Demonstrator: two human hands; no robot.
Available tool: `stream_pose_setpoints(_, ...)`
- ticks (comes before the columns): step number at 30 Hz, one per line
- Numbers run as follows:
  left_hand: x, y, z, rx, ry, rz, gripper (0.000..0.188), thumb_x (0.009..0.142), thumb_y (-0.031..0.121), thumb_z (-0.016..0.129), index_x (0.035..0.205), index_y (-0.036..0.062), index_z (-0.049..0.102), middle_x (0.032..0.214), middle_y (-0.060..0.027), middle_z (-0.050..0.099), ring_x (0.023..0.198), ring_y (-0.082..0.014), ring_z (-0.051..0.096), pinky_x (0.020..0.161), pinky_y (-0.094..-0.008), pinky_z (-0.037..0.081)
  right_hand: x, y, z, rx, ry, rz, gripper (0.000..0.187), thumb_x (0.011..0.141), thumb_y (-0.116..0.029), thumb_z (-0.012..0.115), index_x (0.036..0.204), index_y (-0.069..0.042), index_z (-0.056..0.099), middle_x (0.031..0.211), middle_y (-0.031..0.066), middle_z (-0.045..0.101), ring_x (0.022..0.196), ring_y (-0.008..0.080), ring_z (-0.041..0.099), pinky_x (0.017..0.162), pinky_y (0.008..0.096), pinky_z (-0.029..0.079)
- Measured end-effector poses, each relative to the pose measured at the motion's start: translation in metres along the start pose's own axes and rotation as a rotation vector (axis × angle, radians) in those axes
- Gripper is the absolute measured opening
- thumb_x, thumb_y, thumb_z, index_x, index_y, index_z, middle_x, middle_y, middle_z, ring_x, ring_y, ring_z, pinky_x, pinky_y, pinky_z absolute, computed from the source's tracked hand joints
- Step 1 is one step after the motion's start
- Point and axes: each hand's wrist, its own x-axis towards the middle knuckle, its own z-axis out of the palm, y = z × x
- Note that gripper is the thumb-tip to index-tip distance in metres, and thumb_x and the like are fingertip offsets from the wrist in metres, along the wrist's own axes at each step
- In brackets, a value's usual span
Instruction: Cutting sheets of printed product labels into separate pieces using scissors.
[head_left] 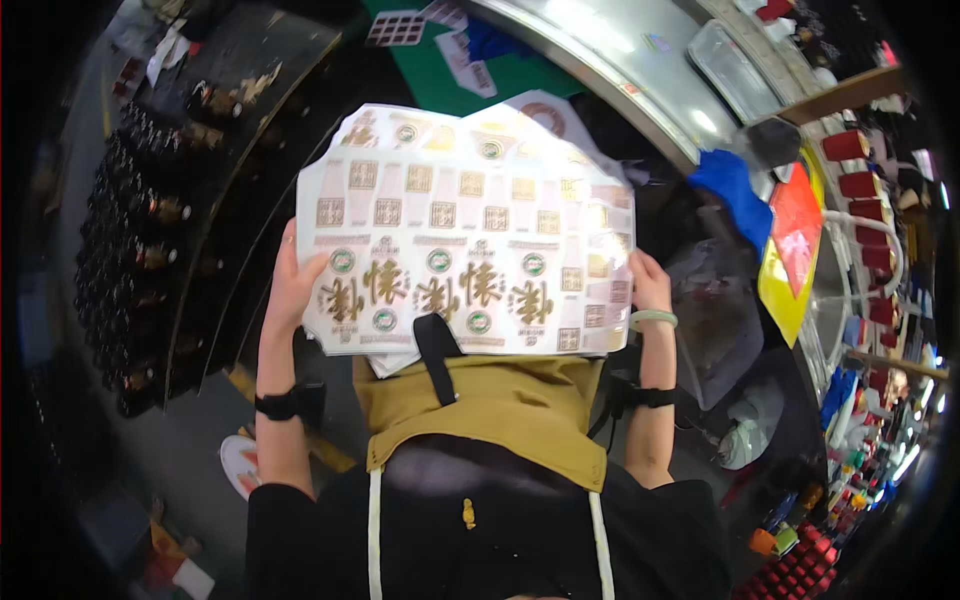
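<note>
Stack of white printed sheets (440, 240) is held up in front of the body, roughly center of view, w/ its lower edge just above the lap. Gold & pinkish squares, bottle shapes, large gold characters & small green round emblems are printed on the top sheet; its upper half is washed out by glare. Edges aren't fully aligned — other layers are seen poking out at lower L & upper R. Exact no. of sheets can't be told.

Both hands are well apart, each clamped on the stack. L edge is gripped by the left hand (297, 272), thumb laid on the front; R edge is gripped by the right hand (650, 280), fingers partly hidden. A pale green bangle (654, 318) is worn on the R wrist, & a black band (290, 402) on the L forearm.

Mustard apron (490, 395) is worn over a black shirt (530, 530); sheets' lower edge is overlapped by a black strap (435, 355).

Beyond the stack, a green surface (420, 75) is seen w/ a printed card (396, 28) on it. Far L is filled w/ dark shiny items (115, 250) — kind can't be told. To the R, a blue cloth (735, 195) is seen beside a yellow-and-red item (793, 240); a clear tray (735, 70) is seen farther up.
</note>
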Motion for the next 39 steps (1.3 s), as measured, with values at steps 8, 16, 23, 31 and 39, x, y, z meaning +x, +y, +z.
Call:
stream_pose_setpoints(8, -0.001, 0.012, 0.015, 0.196, 0.054, 0.005, 0.051, 0.084, -0.004, 0.057, 0.131, 0.0014, 0.040, 0.117, -0.0097, 0.056, 0.108, -0.0154, 0.054, 0.093, -0.0297, 0.044, -0.003, -0.003, -0.001, -0.279, 0.005, -0.032, 0.045, 0.091, -0.030, 0.064, 0.119, 0.005, 0.062, 0.103, 0.0119, 0.069, 0.090, 0.0130, 0.062, 0.081, 0.0280, 0.048)
stream_pose_setpoints(16, -0.108, 0.054, 0.015, 0.223, 0.019, 0.116, 0.027, 0.082, -0.003, 0.060, 0.108, 0.0042, 0.054, 0.097, -0.0060, 0.064, 0.083, -0.0132, 0.062, 0.075, -0.0285, 0.050, -0.019, -0.028, 0.000, 0.234, -0.067, 0.302, 0.082, 0.095, -0.066, 0.033, 0.141, 0.002, 0.039, 0.133, 0.0194, 0.052, 0.120, 0.0270, 0.052, 0.099, 0.0396, 0.042)
stream_pose_setpoints(23, -0.134, 0.116, 0.060, 0.407, -0.314, 0.528, 0.036, 0.071, -0.005, 0.065, 0.102, 0.0146, 0.071, 0.102, -0.0104, 0.071, 0.081, -0.0251, 0.071, 0.063, -0.0289, 0.056, 0.004, 0.012, -0.027, 0.401, -0.255, 0.273, 0.091, 0.091, -0.074, 0.026, 0.139, 0.003, 0.041, 0.130, 0.0167, 0.055, 0.118, 0.0274, 0.053, 0.103, 0.0392, 0.039)
stream_pose_setpoints(31, -0.129, 0.111, 0.066, 0.290, -0.422, 0.558, 0.022, 0.078, -0.001, 0.065, 0.098, 0.0075, 0.069, 0.100, -0.0134, 0.070, 0.077, -0.0266, 0.071, 0.061, -0.0305, 0.056, 0.004, 0.006, -0.020, 0.394, -0.317, 0.276, 0.088, 0.094, -0.070, 0.026, 0.138, 0.004, 0.040, 0.131, 0.0165, 0.056, 0.120, 0.0283, 0.053, 0.102, 0.0408, 0.040)
stream_pose_setpoints(39, -0.022, 0.003, 0.018, 0.453, 0.092, 0.056, 0.049, 0.086, 0.013, 0.060, 0.129, -0.0045, 0.045, 0.114, -0.0278, 0.060, 0.103, -0.0406, 0.060, 0.090, -0.0416, 0.046, -0.009, -0.009, -0.003, 0.328, -0.118, 0.270, 0.080, 0.098, -0.063, 0.025, 0.136, 0.005, 0.043, 0.132, 0.0167, 0.055, 0.120, 0.0252, 0.054, 0.102, 0.0365, 0.041)
